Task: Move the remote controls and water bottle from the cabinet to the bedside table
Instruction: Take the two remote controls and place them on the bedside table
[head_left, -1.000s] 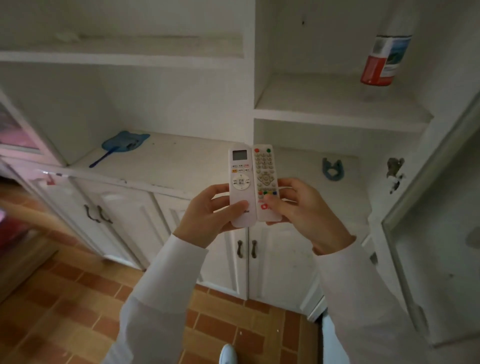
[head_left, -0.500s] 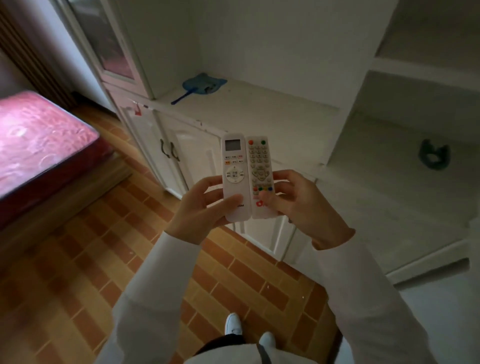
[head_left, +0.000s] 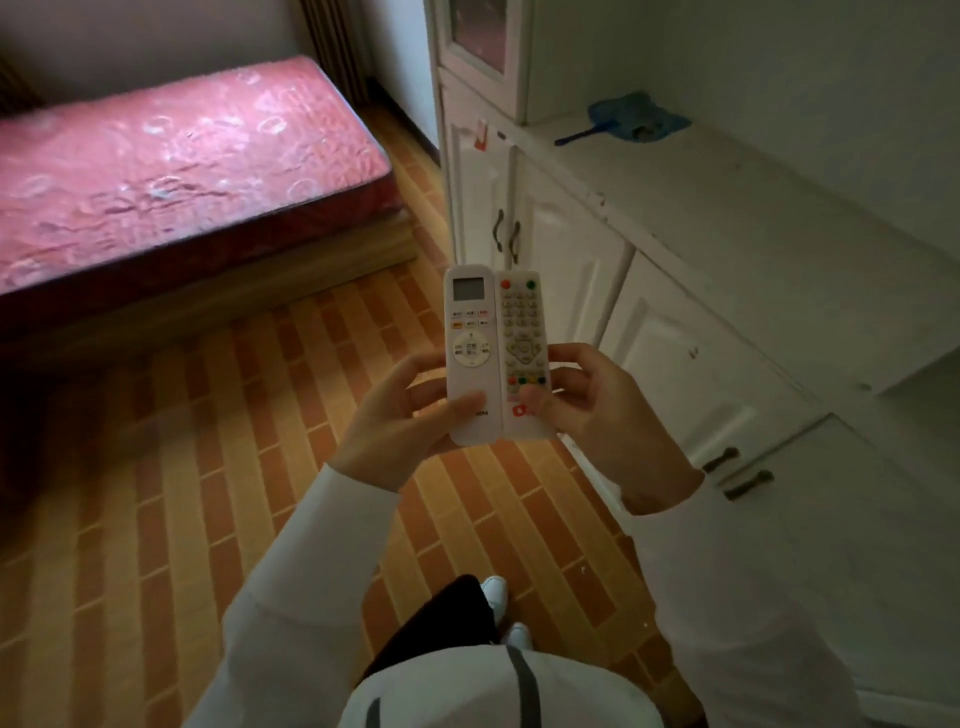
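Head view, looking down past a white top and white sleeves to two white shoes (head_left: 498, 608) on an orange brick-pattern floor (head_left: 156, 493).

Just above the sleeves, both hands meet in the middle of the picture. The left hand (head_left: 395, 436) pinches a white remote with a small screen (head_left: 470, 353), thumb across its lower face and fingers curled behind. The right hand (head_left: 602, 415) pinches a white remote with coloured buttons (head_left: 523, 353) the same way. The two remotes stand upright, long edges touching, buttons facing the wearer. Holding them side by side likely makes them one steady bundle for carrying, each hand bracing its own half.

Neither remote is on any surface; both are in the air in front of the cabinet (head_left: 675, 338), which runs along the right side with closed doors and dark handles. Near the far end of its top lies a blue fly swatter (head_left: 631, 124).

Farther off, at upper left, a bed with a bare pink mattress (head_left: 182, 156) sits low on a wooden base.

No bedside table is visible, and no water bottle either; that part of the task looks undone. The remotes' button labels are too blurred to read, and the room's left side is in deep shadow.
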